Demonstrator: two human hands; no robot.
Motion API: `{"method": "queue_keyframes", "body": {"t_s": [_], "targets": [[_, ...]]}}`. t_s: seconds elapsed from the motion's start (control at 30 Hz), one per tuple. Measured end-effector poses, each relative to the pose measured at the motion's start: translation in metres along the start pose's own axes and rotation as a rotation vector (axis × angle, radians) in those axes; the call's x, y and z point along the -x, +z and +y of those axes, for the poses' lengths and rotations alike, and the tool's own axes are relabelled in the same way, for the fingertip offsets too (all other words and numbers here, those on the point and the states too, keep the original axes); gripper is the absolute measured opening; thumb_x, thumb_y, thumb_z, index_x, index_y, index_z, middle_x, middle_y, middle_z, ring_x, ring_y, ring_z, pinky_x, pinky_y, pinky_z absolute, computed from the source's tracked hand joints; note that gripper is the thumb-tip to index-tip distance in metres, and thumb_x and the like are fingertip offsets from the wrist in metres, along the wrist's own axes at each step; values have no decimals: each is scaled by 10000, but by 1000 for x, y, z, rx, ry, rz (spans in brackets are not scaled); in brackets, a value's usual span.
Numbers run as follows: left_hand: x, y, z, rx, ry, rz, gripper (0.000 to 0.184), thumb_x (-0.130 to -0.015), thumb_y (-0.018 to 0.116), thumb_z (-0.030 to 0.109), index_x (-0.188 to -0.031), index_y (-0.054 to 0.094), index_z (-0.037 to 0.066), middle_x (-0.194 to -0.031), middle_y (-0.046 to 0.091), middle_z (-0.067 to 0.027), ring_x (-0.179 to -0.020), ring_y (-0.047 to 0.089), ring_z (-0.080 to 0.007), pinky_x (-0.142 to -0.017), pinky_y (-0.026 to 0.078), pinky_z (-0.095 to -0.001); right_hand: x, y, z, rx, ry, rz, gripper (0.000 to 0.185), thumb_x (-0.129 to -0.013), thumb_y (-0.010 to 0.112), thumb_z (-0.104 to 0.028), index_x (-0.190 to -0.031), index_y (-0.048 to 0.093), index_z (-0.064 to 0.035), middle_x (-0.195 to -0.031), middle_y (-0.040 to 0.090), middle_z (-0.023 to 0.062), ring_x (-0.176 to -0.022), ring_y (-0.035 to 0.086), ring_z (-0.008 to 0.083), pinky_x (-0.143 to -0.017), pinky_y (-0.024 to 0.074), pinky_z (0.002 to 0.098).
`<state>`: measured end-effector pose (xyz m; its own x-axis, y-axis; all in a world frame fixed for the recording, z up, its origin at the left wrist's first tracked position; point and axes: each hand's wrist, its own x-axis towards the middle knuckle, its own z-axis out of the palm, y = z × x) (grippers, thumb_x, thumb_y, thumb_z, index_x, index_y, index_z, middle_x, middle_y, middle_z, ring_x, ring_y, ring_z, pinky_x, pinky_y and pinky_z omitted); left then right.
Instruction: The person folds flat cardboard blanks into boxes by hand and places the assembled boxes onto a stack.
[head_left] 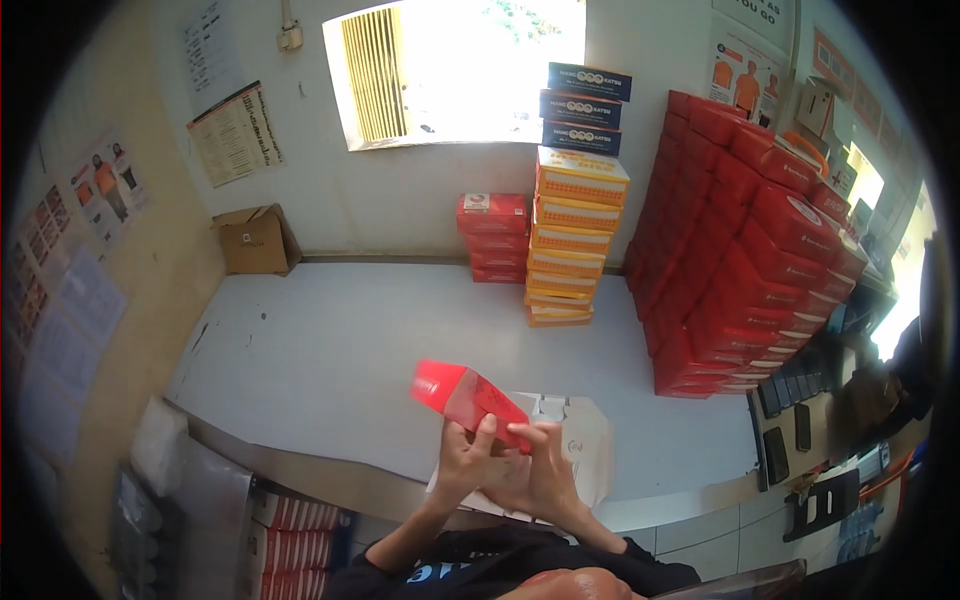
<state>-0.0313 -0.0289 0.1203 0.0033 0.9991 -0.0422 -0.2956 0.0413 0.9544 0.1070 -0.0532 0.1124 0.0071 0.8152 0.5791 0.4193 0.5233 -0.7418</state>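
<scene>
A small red folding carton (475, 398) is held up in front of me, tilted, over the near edge of the table. My left hand (465, 458) grips its lower left side, thumb on the near face. At the carton's right end, the fingers of my right hand (548, 468) are closed on its edge. Beneath and behind my hands, a pale flat carton blank (588, 440) lies on the table (370, 340). My forearms and the red carton cover part of it.
A tall block of red boxes (740, 230) stands at right. At the back are stacks of yellow boxes (570, 240), dark blue boxes (582, 108) and red boxes (495, 240). A brown cardboard box (255, 240) sits back left. Phones (803, 427) lie far right.
</scene>
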Motion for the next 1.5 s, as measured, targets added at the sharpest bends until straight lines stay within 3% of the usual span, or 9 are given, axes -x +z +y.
{"method": "queue_keyframes", "body": {"t_s": [0.17,0.37,0.57,0.7,0.87,0.93,1.1,1.3,1.5], "targets": [[8,4,24,-117,452,81,171,-931,527,74,-1037,542,-59,-938,617,-104,-777,647,-150,-695,573,-271,-28,-39,11,-411,428,82,54,-804,678,-23,-843,714,-15,-705,673,98,-626,647,141,-573,492,253],[-3,7,26,-616,566,98,116,-880,581,56,-944,582,-41,-846,641,-147,-708,669,-195,-594,538,-303,-19,-16,-13,42,32,-182,138,-749,706,-33,-885,696,-16,-660,596,92,-565,610,197,-513,454,299],[-7,4,-6,-415,410,-107,145,-875,576,-3,-1018,555,-19,-973,602,-99,-847,637,-172,-702,552,-295,-31,-26,1,-87,268,-103,98,-725,741,-28,-810,698,-7,-799,683,103,-739,669,174,-646,516,260],[-11,3,-2,94,155,-78,261,-914,535,41,-1168,501,-8,-1054,592,-82,-937,619,-167,-767,551,-309,-61,-54,3,-104,-158,-222,271,-662,805,-66,-873,639,-24,-1054,651,141,-958,624,237,-850,475,318],[-3,-14,8,-582,14,-454,359,-900,584,96,-1237,469,48,-1195,529,-161,-1117,541,-251,-939,468,-430,-72,-72,28,-57,165,-624,401,-616,839,-112,-829,505,-48,-1071,606,94,-912,585,213,-797,485,319],[-11,-36,37,-585,461,-1209,504,-805,708,215,-1244,486,106,-1304,428,-225,-1255,418,-328,-1037,358,-466,-77,-94,34,-161,163,-602,341,-623,830,-103,-798,542,-53,-1089,598,90,-932,591,207,-791,482,315],[-22,-9,47,-231,227,-1105,1017,-551,790,431,-1403,356,85,-1440,237,-230,-1371,217,-366,-1119,187,-437,-80,-82,13,-424,-239,-883,241,-677,770,-55,-862,615,-42,-1154,583,105,-1018,577,220,-816,503,342],[-34,-38,41,-387,201,-827,951,-530,748,370,-1356,397,60,-1296,342,-203,-1264,320,-354,-1054,316,-441,-56,-77,48,-1067,437,-540,601,-880,633,-212,-1399,369,-60,-1452,349,149,-1359,314,268,-1094,290,374],[-27,-36,33,-874,513,-592,788,-515,832,318,-1186,509,60,-1220,374,-211,-1186,405,-379,-986,404,-449,-39,-45,7,-11,-105,-535,692,-736,600,65,-1380,436,-128,-1424,390,170,-1238,467,347,-1013,415,384]]}}
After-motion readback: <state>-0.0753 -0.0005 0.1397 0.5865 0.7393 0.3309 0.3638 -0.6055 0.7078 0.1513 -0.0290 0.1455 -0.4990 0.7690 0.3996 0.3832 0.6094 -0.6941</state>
